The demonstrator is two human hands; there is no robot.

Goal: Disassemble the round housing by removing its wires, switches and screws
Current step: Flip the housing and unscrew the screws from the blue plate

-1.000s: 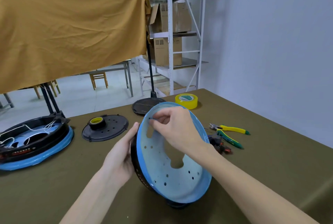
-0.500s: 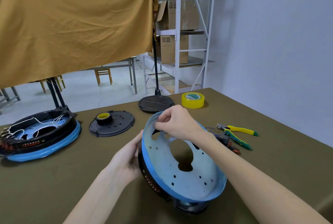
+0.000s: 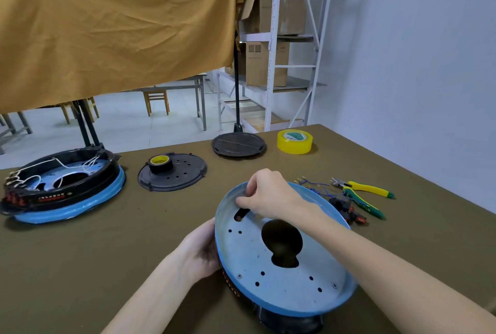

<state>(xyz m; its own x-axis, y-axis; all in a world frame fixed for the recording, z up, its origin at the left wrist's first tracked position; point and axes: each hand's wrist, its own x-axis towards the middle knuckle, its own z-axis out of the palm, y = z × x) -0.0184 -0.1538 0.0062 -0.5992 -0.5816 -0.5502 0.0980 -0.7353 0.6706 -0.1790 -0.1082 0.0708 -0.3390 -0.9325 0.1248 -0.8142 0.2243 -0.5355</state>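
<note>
Housing point(image 3: 281, 274) tilted, left hand point(image 3: 200, 249) gripping rim, right hand point(image 3: 268, 194) inside

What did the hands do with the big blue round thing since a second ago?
The blue-rimmed round metal housing was tipped from nearly upright to lying flatter, open face up. The right hand slid from its top edge down to the slot near the far rim, fingers curled there; whether it pinches anything is hidden. The left hand kept gripping the near-left edge. The yellow tape roll and yellow-green pliers stayed put.
</note>
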